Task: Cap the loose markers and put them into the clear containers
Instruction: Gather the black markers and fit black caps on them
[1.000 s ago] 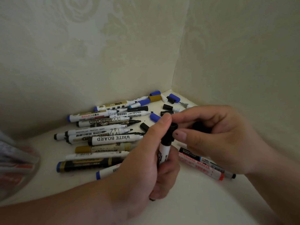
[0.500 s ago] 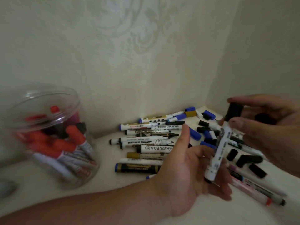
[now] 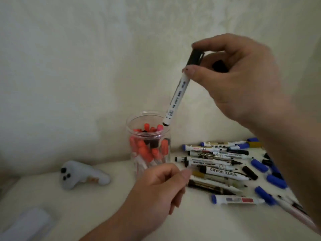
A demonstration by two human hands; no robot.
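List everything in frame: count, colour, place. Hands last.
clear jar: 1, transparent, open, left of the pile
markers in jar: many, mostly red-orange caps
held marker: 1, white with black cap, tilted over the jar's mouth
loose markers: a dozen or so, mixed barrels, right of jar
loose caps: several, blue and black, right of pile
white toy: 1, black dots, left of jar
blurred white object: 1, bottom-left corner
right hand: pinches held marker near its cap
left hand: loosely curled, empty, before jar
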